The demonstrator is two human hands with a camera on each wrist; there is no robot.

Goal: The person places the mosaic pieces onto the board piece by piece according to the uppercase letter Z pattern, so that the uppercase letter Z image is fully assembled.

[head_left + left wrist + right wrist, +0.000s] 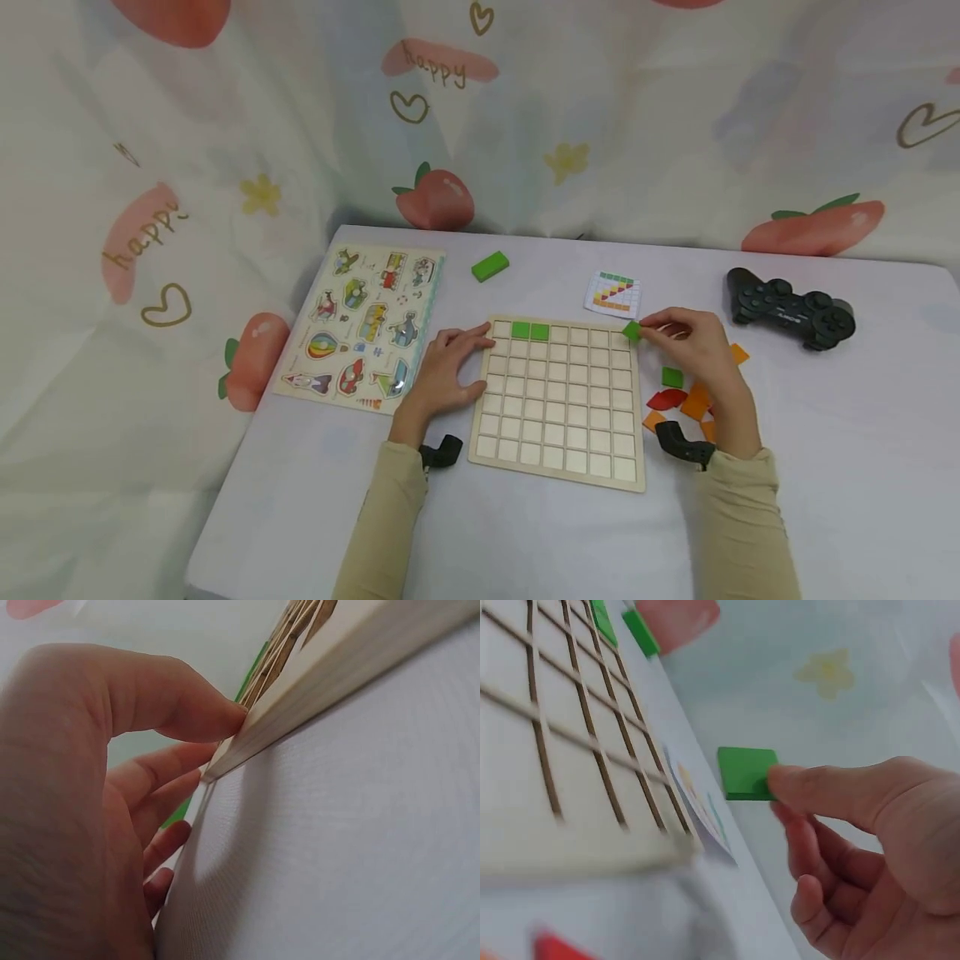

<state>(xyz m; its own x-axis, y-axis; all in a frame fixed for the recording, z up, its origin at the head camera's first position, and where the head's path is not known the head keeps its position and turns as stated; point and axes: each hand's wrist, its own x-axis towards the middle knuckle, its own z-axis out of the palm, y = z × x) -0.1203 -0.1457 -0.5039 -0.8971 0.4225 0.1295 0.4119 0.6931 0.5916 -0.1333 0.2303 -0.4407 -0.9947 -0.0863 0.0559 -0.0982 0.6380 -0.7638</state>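
Note:
A wooden grid board (555,404) lies flat on the table, with two green square tiles (530,332) side by side in its top row. My left hand (442,379) touches the board's left edge, thumb and fingertips against the rim, fingers fairly straight; the left wrist view shows the thumb (202,712) on the wooden edge. Between thumb and fingers, my right hand (693,342) pinches a green square tile (748,774) near the board's top right corner. In the right wrist view the tile is held up, apart from the board.
Loose orange, red and green pieces (693,402) lie right of the board. A pattern card (613,294) is behind it, a green block (491,267) at the back. A picture puzzle (363,329) lies left, a black game controller (790,308) right.

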